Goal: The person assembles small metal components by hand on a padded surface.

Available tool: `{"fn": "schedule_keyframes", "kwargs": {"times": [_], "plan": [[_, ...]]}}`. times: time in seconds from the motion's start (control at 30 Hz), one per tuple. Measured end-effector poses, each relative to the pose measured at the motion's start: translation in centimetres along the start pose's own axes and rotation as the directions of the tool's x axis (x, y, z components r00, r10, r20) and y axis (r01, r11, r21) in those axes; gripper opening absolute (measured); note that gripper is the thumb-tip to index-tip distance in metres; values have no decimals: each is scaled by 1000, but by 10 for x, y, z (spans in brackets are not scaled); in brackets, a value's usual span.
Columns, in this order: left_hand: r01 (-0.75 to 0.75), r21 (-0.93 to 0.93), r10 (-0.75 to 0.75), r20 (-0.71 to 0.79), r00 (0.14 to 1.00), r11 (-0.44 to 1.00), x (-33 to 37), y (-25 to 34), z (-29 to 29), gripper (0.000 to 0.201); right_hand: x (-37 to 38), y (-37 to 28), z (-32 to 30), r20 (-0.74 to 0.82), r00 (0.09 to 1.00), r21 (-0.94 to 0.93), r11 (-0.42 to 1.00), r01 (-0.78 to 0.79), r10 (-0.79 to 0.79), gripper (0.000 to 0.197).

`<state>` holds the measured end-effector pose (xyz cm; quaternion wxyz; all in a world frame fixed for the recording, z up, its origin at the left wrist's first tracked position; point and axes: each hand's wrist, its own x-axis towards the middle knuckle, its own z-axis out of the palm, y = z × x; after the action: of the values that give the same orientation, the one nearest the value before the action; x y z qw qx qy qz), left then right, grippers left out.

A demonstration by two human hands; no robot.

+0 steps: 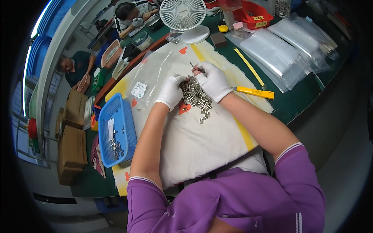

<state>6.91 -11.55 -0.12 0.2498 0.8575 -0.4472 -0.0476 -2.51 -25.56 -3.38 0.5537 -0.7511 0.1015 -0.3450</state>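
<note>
Both your hands wear white gloves and meet over a heap of small silvery metal cylinders (196,97) lying on the white cloth with yellow stripes (202,143) spread before you. Your left hand (171,92) rests at the left edge of the heap, fingers curled down and touching the pieces; whether they pinch one, you cannot tell from here. Your right hand (213,80) sits at the heap's upper right, fingers closed around a thin metal pin (192,66) that sticks up and away from your knuckles. The heap trails off toward you, with a few loose cylinders just below it near a red heart print on the cloth. A clear plastic bag (155,73) lies on the cloth to the left of your hands. Left of the cloth stands a blue plastic basket (125,116) holding some more small metal pieces at its near end. To your right, a yellow utility knife (254,92) lies at the cloth's edge on the green table (299,97), with stacks of clear bags (279,54) beyond it. A white desk fan (182,14) stands at the far side.
</note>
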Motion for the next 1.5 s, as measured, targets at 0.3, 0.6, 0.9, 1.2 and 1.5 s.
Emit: {"fn": "schedule_keyframes", "kwargs": {"times": [0.3, 0.6, 0.9, 1.2, 1.5], "plan": [[146, -438, -85, 155, 984, 887, -32, 9, -6, 46, 5, -1, -3, -23, 1000, 68, 998, -6, 8, 16], [-66, -95, 61, -55, 997, 993, 16, 9, 1, 33, 13, -8, -11, -142, 983, 374, 926, -52, 113, 11], [-105, 56, 96, 147, 984, 993, 26, 22, 1, 37, 12, -9, -13, -86, 984, 348, 930, -116, 155, 15], [105, 59, -104, -20, 994, 993, 45, 14, 1, 18, 21, -14, -23, -229, 958, 471, 881, -46, 172, 14], [217, 128, -218, -5, 976, 968, 57, 11, 10, 20, 25, -18, -27, -235, 943, 529, 845, -81, 237, 13]]}}
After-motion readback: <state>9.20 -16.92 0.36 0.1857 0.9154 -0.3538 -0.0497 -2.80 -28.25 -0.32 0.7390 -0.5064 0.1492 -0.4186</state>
